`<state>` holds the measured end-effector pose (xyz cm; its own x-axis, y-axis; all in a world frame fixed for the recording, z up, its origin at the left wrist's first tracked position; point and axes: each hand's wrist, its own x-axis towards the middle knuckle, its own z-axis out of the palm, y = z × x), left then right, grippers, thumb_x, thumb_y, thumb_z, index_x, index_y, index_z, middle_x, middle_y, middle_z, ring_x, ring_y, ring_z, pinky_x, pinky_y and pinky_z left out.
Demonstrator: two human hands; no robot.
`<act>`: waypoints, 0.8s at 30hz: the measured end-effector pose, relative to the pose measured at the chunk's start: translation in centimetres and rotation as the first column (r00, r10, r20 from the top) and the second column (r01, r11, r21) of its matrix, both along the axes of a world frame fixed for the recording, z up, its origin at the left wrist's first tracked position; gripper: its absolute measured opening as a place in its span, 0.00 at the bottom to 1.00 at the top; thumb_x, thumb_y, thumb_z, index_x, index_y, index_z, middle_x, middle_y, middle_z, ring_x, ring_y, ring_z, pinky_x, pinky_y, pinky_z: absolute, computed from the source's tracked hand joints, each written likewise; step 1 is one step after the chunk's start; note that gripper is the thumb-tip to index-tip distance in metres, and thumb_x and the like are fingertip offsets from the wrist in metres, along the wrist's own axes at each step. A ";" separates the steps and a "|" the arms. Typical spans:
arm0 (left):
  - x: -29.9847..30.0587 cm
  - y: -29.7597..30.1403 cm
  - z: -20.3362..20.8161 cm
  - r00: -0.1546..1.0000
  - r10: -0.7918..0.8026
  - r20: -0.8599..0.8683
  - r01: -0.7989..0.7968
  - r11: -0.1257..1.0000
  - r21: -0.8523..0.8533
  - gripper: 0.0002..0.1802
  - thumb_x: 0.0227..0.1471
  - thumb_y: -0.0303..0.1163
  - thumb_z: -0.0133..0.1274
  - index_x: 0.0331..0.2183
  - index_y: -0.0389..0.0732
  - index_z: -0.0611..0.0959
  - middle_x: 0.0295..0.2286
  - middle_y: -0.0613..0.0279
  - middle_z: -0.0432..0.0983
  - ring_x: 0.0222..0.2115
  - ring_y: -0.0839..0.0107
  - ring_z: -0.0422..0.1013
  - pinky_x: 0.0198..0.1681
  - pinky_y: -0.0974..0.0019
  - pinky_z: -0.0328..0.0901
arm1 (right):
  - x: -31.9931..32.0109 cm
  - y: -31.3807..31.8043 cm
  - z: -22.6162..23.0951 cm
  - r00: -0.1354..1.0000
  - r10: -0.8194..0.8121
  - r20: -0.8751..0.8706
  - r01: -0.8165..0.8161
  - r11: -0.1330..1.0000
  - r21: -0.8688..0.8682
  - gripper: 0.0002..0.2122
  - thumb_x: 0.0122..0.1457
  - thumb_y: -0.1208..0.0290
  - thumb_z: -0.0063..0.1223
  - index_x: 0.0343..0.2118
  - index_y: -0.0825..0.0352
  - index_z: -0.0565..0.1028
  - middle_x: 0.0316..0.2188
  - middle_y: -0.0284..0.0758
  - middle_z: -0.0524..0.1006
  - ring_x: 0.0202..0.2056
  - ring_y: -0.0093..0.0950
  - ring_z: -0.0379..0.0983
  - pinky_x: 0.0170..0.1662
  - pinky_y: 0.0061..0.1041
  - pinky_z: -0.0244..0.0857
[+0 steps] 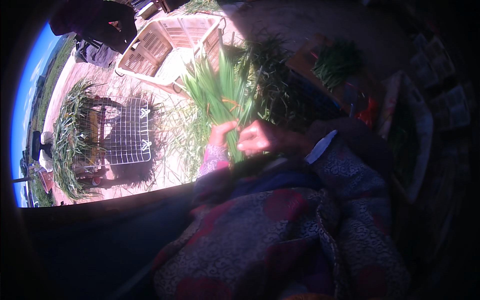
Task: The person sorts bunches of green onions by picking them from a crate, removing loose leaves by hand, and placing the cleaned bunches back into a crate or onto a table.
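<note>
A bunch of long, flat green leaves (217, 90), like chives, fans out away from me in the sunlight. Around its middle runs a thin orange tie (231, 104). My left hand (223, 132) is closed round the bunch just below the tie, thumb toward the right. Against the bunch's right side, my right hand (255, 138) is curled with its fingers pressed together. Whatever is inside those fingers is hidden. The lower ends of the leaves pass between my hands toward my lap.
A pale plastic crate (150, 56) stands beyond the bunch. To the left are a white wire rack (125, 131) and heaped leaves (70, 142). Loose leaves (272, 55) lie right of the bunch. Dark green bundles (339, 62) rest farther right. A person in dark clothing (102, 25) is at upper left.
</note>
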<state>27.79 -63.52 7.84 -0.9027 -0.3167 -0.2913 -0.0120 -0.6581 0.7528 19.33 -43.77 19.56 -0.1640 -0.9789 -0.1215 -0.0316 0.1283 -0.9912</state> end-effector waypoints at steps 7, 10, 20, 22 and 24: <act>-0.3 -1.7 -2.3 0.993 -0.061 -0.098 0.081 0.974 0.211 0.16 0.46 0.22 0.57 0.39 0.24 0.78 0.27 0.53 0.78 0.24 0.65 0.75 0.31 0.65 0.73 | -1.6 4.5 -1.5 0.946 0.247 -0.210 -0.215 0.963 0.165 0.10 0.55 0.66 0.56 0.31 0.70 0.77 0.27 0.40 0.77 0.29 0.26 0.73 0.33 0.31 0.67; -0.9 -1.6 -3.1 1.000 0.017 0.017 -0.020 0.987 0.160 0.13 0.46 0.25 0.56 0.35 0.26 0.78 0.23 0.56 0.74 0.25 0.67 0.71 0.33 0.63 0.70 | -6.7 6.2 -7.7 0.821 -0.207 -0.532 0.301 0.949 0.095 0.13 0.55 0.67 0.57 0.41 0.68 0.76 0.34 0.42 0.77 0.30 0.28 0.75 0.34 0.33 0.69; 0.2 -2.5 -4.5 0.996 -0.086 -0.024 0.089 0.980 0.175 0.19 0.46 0.22 0.54 0.40 0.20 0.80 0.34 0.41 0.81 0.32 0.52 0.80 0.42 0.52 0.76 | -8.5 -1.4 0.7 0.807 -0.588 -0.049 0.588 0.808 -0.029 0.13 0.54 0.66 0.67 0.36 0.72 0.82 0.27 0.35 0.82 0.28 0.23 0.77 0.34 0.27 0.70; 0.3 -2.7 -4.1 0.991 -0.115 -0.063 0.124 0.977 0.175 0.20 0.45 0.22 0.55 0.41 0.20 0.80 0.35 0.41 0.81 0.36 0.52 0.79 0.46 0.51 0.75 | -8.8 -1.8 -0.5 0.768 -0.602 -0.220 0.587 0.798 -0.136 0.11 0.55 0.66 0.66 0.35 0.70 0.82 0.28 0.32 0.82 0.29 0.19 0.76 0.35 0.23 0.70; -0.2 -2.4 -3.5 0.993 -0.047 -0.106 0.059 0.993 0.106 0.21 0.45 0.23 0.56 0.42 0.22 0.80 0.38 0.42 0.81 0.40 0.51 0.78 0.49 0.48 0.73 | -9.1 -1.7 -1.4 0.722 -0.616 -0.315 0.593 0.785 -0.177 0.11 0.54 0.66 0.66 0.34 0.69 0.82 0.29 0.32 0.82 0.30 0.18 0.75 0.37 0.23 0.69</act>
<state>27.63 -65.89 4.37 -0.9445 -0.2390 -0.2256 0.0252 -0.7370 0.6754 10.21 -45.51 18.12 -0.7425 -0.6604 0.1121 -0.3000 0.1782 -0.9371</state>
